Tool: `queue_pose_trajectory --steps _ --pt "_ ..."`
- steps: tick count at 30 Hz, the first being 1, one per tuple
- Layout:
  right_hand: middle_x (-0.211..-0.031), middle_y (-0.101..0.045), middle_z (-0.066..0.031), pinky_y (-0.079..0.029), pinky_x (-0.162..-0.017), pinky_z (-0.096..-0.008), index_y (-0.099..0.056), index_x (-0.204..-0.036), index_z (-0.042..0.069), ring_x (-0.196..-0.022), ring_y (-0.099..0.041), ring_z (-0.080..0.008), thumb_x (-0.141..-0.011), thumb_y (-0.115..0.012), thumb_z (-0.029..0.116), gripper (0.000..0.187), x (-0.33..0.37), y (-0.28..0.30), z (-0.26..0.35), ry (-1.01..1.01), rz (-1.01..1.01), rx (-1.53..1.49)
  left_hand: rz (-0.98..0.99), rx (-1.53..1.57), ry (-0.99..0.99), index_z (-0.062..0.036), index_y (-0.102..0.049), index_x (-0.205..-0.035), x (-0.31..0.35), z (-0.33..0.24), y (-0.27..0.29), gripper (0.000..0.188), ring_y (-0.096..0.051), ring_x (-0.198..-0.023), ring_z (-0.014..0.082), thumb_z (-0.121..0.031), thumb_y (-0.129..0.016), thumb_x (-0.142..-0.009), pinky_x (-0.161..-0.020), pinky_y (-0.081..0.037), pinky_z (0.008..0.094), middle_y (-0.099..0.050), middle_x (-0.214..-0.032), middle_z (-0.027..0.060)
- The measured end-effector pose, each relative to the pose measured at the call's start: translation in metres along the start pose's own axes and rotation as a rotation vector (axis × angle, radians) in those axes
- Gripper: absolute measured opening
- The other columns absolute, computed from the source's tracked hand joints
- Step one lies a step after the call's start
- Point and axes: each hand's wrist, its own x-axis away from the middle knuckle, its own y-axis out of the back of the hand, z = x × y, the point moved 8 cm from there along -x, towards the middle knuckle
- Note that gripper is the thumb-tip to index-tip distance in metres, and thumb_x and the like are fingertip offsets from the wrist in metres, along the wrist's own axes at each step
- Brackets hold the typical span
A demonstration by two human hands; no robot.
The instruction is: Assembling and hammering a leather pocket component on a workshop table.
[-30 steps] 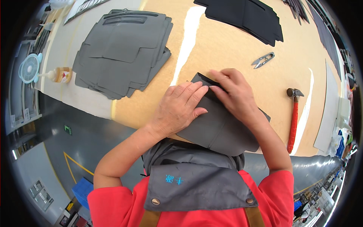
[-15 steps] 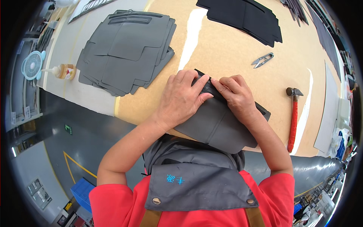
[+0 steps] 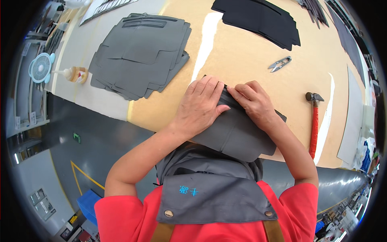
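Note:
A dark grey leather-like panel [image 3: 229, 135] lies at the near edge of the table, partly overhanging toward my apron. A seam line runs down its middle, and slotted strips run along its far edge. My left hand [image 3: 197, 105] lies flat over the panel's far left part, fingers stretched out together and thumb apart. On the other side of the seam, my right hand [image 3: 254, 104] has curled fingers, with thumb and forefinger pinching the panel's far edge. The two hands nearly meet at that edge. What lies under the left palm is hidden.
Stacked grey panels [image 3: 137, 56] lie at the left, with a glue bottle [image 3: 76, 75] and small blue fan [image 3: 41, 67] beyond. Black panels [image 3: 258, 20] lie at the back. Thread snips [image 3: 279, 63] and a red-handled hammer [image 3: 314, 125] lie at the right.
My left hand's fingers have flattened and closed together over the panel, its forefinger moving away from the pinched edge. The right hand keeps its pinch with little movement. The view has shifted slightly.

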Motion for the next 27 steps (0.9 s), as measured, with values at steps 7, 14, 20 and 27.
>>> queue_pose_trajectory --steps 7,14,20,27 --pt "-0.103 -0.064 -0.0066 -0.056 -0.080 -0.0348 -0.073 -0.120 0.009 -0.093 -0.061 -0.0250 -0.072 -0.070 0.003 0.048 0.019 0.000 -0.018 -0.262 -0.059 -0.232 0.016 -0.014 0.019 -0.0074 -0.059 -0.138 0.005 -0.008 -0.002 0.061 -0.050 -0.123 0.0332 -0.046 -0.069 -0.092 -0.104 -0.042 0.0459 -0.053 -0.129 0.0163" --pt "-0.104 -0.064 -0.0058 -0.056 -0.081 -0.0334 -0.073 -0.121 0.010 -0.092 -0.060 -0.0246 -0.072 -0.069 0.001 0.049 0.016 0.003 0.002 0.006 -0.031 0.033 0.037 -0.029 0.020 -0.0086 -0.061 -0.137 0.004 -0.007 -0.008 0.060 -0.049 -0.124 0.0312 -0.047 -0.070 -0.091 -0.105 -0.038 0.0450 -0.052 -0.125 0.0157" --pt "-0.101 -0.066 -0.0101 -0.055 -0.082 -0.0389 -0.074 -0.112 0.007 -0.092 -0.064 -0.0305 -0.080 -0.075 0.004 0.033 0.022 0.018 -0.021 -0.281 -0.140 -0.146 -0.045 0.045 -0.027 -0.0047 -0.060 -0.135 -0.007 -0.019 -0.006 0.059 -0.049 -0.126 0.0335 -0.039 -0.073 -0.090 -0.105 -0.040 0.0453 -0.052 -0.131 0.0158" --pt "-0.102 -0.071 -0.0134 -0.055 -0.084 -0.0382 -0.077 -0.112 0.010 -0.096 -0.067 -0.0301 -0.082 -0.066 -0.001 0.034 0.027 -0.004 -0.017 -0.165 -0.243 -0.245 0.000 0.063 0.029 -0.0100 -0.057 -0.138 0.006 -0.008 -0.023 0.063 -0.047 -0.129 0.0406 -0.036 -0.079 -0.085 -0.108 -0.039 0.0531 -0.051 -0.133 0.0208"
